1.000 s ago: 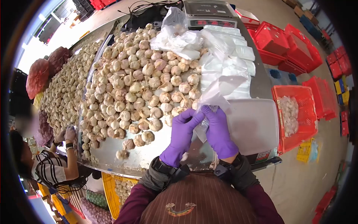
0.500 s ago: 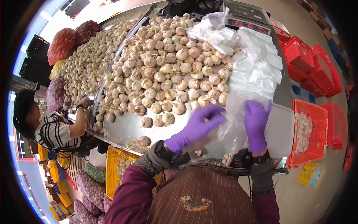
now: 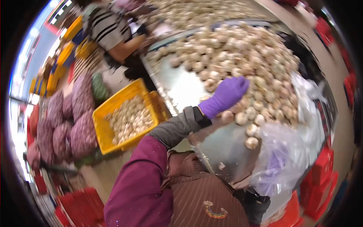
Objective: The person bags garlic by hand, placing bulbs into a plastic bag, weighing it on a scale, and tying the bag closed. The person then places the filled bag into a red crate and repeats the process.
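Observation:
My left hand (image 3: pixel 227 96), in a purple glove, reaches over the near side of a heap of garlic bulbs (image 3: pixel 261 70). Its fingers are curled down among the bulbs; whatever they grip is hidden beneath them. A clear plastic bag (image 3: pixel 291 145) hangs around my right hand (image 3: pixel 275 168), whose purple glove shows through the film. The right hand holds the bag, though blur hides the exact finger positions. A few loose bulbs (image 3: pixel 251 142) lie on the metal table (image 3: pixel 230 145) between the two hands.
A yellow crate (image 3: pixel 99 130) with garlic stands left of the table, beside several purple mesh sacks (image 3: pixel 81 132). A person in a striped shirt (image 3: pixel 109 32) works at the far left table edge. White plastic bags (image 3: pixel 308 100) lie at the right; red crates (image 3: pixel 319 181) stand beyond.
The view has swung to the left. My left hand has moved away from the bag onto the garlic heap. The bag is now opened out around my right hand.

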Action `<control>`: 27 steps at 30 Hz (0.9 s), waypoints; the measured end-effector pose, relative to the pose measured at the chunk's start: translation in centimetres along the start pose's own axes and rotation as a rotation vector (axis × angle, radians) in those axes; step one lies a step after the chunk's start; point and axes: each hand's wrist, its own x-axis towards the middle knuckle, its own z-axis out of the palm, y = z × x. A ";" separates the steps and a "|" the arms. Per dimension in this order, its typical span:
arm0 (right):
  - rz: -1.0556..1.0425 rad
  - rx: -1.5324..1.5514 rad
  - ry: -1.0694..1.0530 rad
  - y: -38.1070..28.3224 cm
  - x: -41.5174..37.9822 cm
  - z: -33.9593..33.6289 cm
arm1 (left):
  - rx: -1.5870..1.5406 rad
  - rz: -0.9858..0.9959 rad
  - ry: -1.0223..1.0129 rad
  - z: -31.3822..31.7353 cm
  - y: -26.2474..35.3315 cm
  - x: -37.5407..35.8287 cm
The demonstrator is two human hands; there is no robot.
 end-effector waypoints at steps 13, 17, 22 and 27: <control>-0.678 -0.354 -0.314 -13.7 3.5 5.4 | 0.331 -1.350 0.243 -22.9 -5.7 -31.2; -0.914 -0.458 -0.415 -18.9 1.5 7.7 | -0.586 -0.812 0.378 -20.5 1.0 -7.7; -1.093 -0.788 0.291 -21.5 1.0 5.9 | -0.989 -0.364 -0.128 -11.9 11.5 4.0; -0.425 -0.336 0.610 -17.5 1.8 -3.6 | -0.946 -0.414 -0.372 -2.2 12.7 4.1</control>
